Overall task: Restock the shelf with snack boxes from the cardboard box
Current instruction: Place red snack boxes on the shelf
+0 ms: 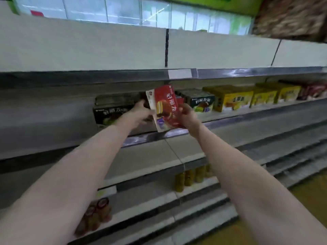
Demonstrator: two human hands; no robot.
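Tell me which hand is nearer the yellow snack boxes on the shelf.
Right. The right hand grips the red box's right edge, toward the yellow boxes; the left hand holds its far-left side.

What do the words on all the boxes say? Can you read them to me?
"好丽友" in white on the red box held by the left hand and right hand.
"好丽友" on the dark box at left and the green box.
Yellow boxes: lettering too blurred.
Shelf price tag: unreadable.
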